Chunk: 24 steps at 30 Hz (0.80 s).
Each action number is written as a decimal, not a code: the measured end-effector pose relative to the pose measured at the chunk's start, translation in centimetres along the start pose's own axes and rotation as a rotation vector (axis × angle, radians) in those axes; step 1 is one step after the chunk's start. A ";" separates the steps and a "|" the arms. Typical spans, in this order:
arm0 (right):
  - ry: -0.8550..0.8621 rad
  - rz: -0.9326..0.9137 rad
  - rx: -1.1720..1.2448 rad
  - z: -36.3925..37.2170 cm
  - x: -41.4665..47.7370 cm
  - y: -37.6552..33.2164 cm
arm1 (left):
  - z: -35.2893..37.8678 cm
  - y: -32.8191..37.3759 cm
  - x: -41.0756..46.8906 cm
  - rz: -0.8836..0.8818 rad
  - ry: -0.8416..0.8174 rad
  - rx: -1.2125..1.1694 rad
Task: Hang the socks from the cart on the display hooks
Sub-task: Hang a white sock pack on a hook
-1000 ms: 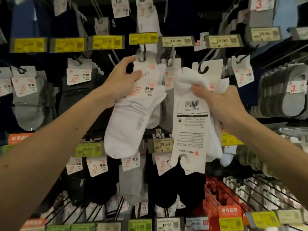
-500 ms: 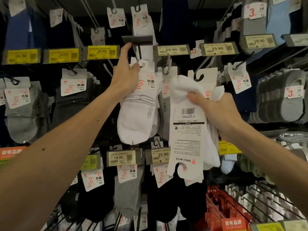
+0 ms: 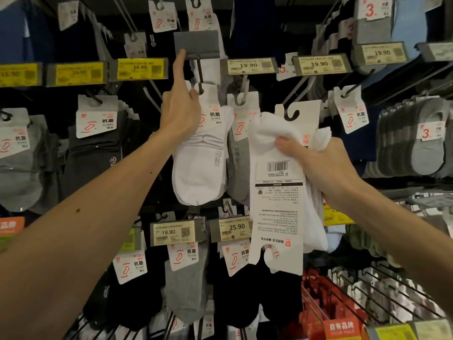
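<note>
A white sock pair (image 3: 201, 165) with a card header hangs at a display hook (image 3: 199, 79) in the middle of the wall. My left hand (image 3: 180, 111) pinches the top of that card, while its index finger lifts the grey price-tag flap (image 3: 196, 45) above the hook. My right hand (image 3: 316, 158) grips a bundle of several white sock packs (image 3: 282, 192), held upside down with the barcode side of a card facing me. The cart is out of view.
The wall holds rows of hooks with grey, black and white socks. Price tags (image 3: 248, 66) run along the rails. Grey sock stacks (image 3: 414, 141) hang at the right. Bare wire hooks (image 3: 382, 288) and red packs (image 3: 326, 310) sit at the lower right.
My left hand rose with the white pair to the hook and its index finger tipped the price flap upward. The right hand's bundle stayed nearly still.
</note>
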State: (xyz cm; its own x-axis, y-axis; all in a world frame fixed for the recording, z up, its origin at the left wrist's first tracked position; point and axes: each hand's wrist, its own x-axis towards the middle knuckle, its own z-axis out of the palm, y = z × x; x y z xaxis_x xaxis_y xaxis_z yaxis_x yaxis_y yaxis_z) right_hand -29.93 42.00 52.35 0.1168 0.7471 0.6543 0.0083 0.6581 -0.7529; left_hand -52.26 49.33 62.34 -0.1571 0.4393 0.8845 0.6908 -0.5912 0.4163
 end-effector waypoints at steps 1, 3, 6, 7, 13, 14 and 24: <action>-0.001 0.002 -0.001 0.1 0.0 0.0 | 0.1 -0.1 -0.1 0.001 -0.002 0.015; -0.005 0.005 -0.002 0.2 0.0 0.0 | 0.2 -0.4 -0.4 0.021 -0.007 0.031; -0.009 0.012 -0.002 0.3 -0.2 -0.1 | 0.4 -1.3 -0.5 0.039 -0.025 0.052; -0.007 0.018 0.007 0.4 -0.3 -0.1 | 0.4 -1.6 -0.5 0.045 -0.025 0.060; -0.022 0.079 0.065 0.2 -1.0 -0.2 | -0.1 -2.8 -1.3 0.023 -0.050 0.088; -0.020 0.092 0.075 0.2 -1.1 -0.2 | -0.4 -3.0 -1.8 0.006 -0.068 0.109; -0.035 0.211 0.110 0.7 -3.0 1.3 | -3.9 2.5 -16.9 -0.034 -0.386 -0.198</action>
State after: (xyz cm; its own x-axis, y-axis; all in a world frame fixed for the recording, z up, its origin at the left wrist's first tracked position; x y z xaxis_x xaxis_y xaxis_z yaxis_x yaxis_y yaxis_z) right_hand -30.95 40.69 49.43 0.0699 0.8706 0.4870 -0.1211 0.4920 -0.8621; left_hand -50.61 37.80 49.27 0.1236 0.6594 0.7416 0.5352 -0.6736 0.5097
